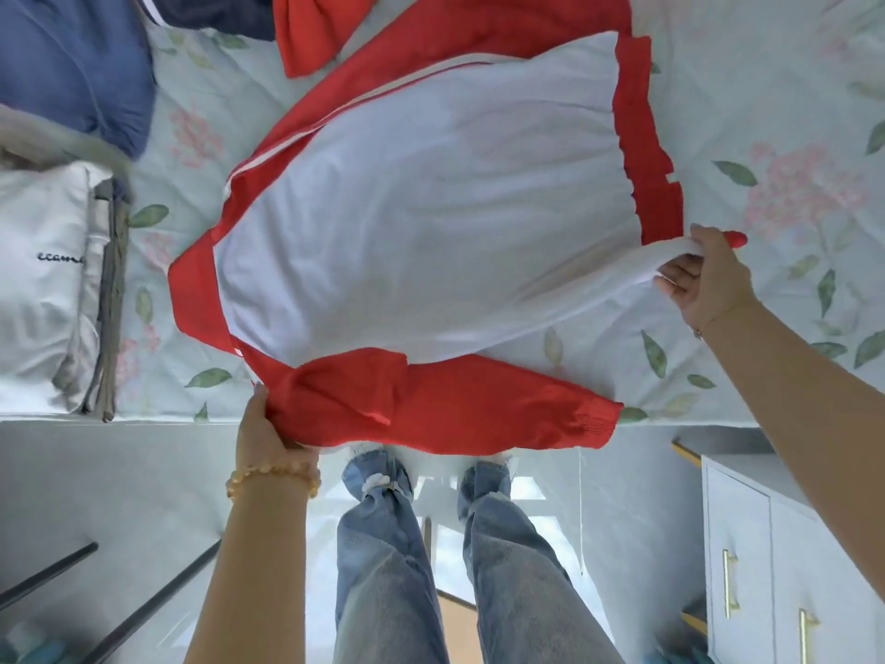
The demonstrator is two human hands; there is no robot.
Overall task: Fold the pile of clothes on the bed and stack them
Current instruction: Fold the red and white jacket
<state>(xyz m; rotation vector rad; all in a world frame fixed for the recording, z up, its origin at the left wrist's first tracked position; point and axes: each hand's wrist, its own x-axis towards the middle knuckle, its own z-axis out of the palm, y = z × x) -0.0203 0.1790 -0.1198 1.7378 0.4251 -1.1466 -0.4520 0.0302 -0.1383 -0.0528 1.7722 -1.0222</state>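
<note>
A: Two hands are on one garment, as we see it: a red and white jacket (431, 208) spread flat across the bed (766, 112).

B: We agree. The left hand (268, 428) grips the red sleeve (431, 404) at the near edge of the bed, its fingers curled round a bunch of the red cloth. The sleeve runs off to the right of those fingers, and its gathered cuff lies well away from them.

A: And the right hand (709, 275) pinches the white body of the jacket at its right side. The white fabric is pulled taut from those fingertips back toward the middle of the jacket. A bit of red trim pokes out just past the knuckles.

B: We can see that the thumb lies over the white cloth. The fingers under the fabric are partly hidden, but they clearly hold it.

A: Well beyond the left hand's fingers, to the far left, sits a stack of folded clothes (52, 289), white on top, with grey layers showing along its side.

B: Above that stack we see a blue garment (72, 64), and next to it something dark (215, 12). A separate red piece (316, 31) lies near the top, just beside the jacket's upper red edge.

A: Below both hands we see jeans (392, 567), and a white cabinet (776, 567) stands under the right forearm.
</note>
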